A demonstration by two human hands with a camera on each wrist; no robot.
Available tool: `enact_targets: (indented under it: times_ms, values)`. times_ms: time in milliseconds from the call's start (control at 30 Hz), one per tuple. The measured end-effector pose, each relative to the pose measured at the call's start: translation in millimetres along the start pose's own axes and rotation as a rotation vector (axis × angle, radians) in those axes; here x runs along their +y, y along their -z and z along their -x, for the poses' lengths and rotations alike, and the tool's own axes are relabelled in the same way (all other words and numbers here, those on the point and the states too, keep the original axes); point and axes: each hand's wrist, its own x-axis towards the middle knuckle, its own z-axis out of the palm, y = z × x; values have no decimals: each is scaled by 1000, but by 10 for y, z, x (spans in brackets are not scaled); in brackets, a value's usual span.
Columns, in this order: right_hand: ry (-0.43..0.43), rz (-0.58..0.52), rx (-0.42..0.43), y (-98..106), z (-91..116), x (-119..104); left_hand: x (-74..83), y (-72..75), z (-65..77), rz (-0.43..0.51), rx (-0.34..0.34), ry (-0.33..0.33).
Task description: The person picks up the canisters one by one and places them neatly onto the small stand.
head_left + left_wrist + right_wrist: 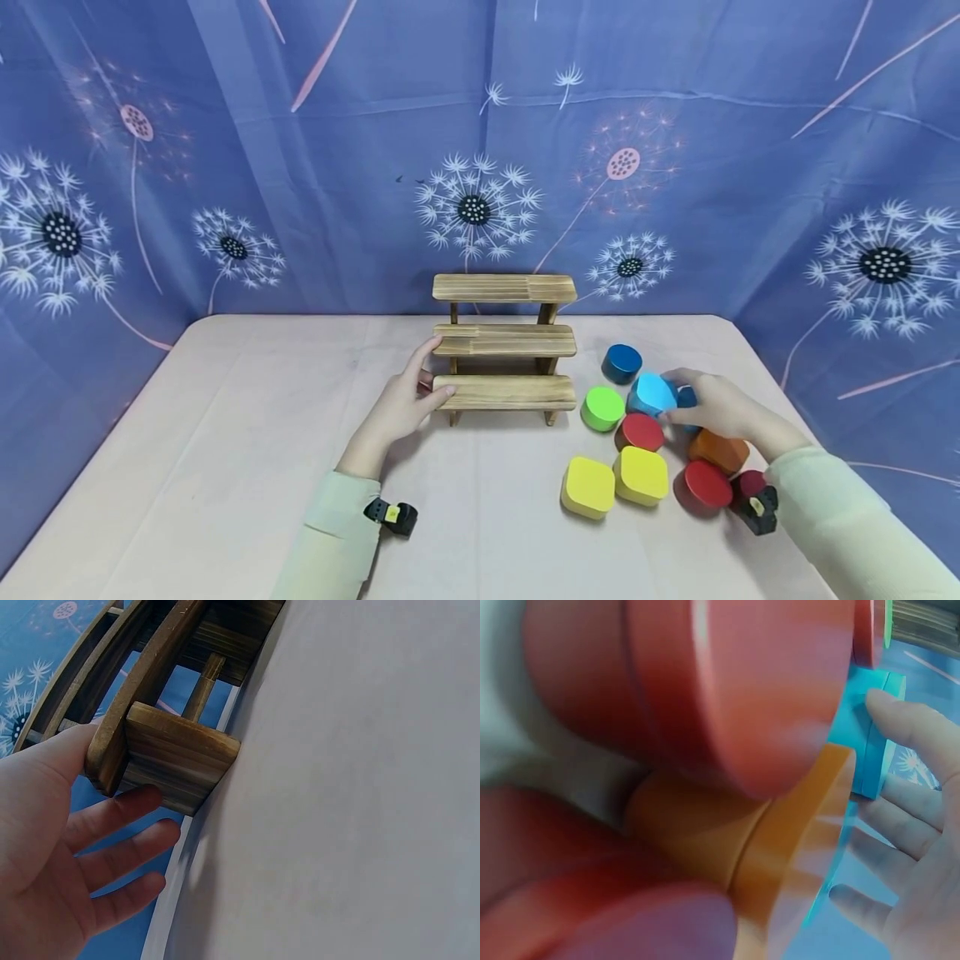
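A wooden three-step stand (pixel 504 392) stands at the table's far middle. At its left end is my left hand (pixel 401 404), the thumb laid on the lowest step and a finger reaching to the middle step. The left wrist view shows the other fingers (pixel 124 851) fairly straight and spread beside the stand's side panel (pixel 176 757). My right hand (pixel 716 406) pinches a light blue lidded tin (pixel 651 395) between thumb and fingers, within a group of coloured tins. A dark blue tin (pixel 687 400) is partly hidden behind that hand.
Around the light blue tin are a green tin (pixel 603 408), another dark blue tin (pixel 622 364), red tins (pixel 640 432) (pixel 703 487), an orange tin (pixel 720 451) and two yellow rounded-square tins (pixel 588 487) (pixel 641 476). A blue dandelion-print cloth (pixel 352 183) hangs behind the pale table (pixel 225 467).
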Motion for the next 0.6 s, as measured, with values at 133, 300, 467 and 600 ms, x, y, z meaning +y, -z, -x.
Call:
enact_targets:
  times_ms: [133,300,467,600]
  values:
    - [7,-28,26,27,4,14,2,1,2,2,2,-1]
    - [25,-84,72,47,39,16,-4,-2,4,2,1,4]
    - [28,-174,99,51,79,-6,0,-2,8,3,-3,5]
    - [28,-237,119,54,112,-41,0,-6,11,1,-5,5]
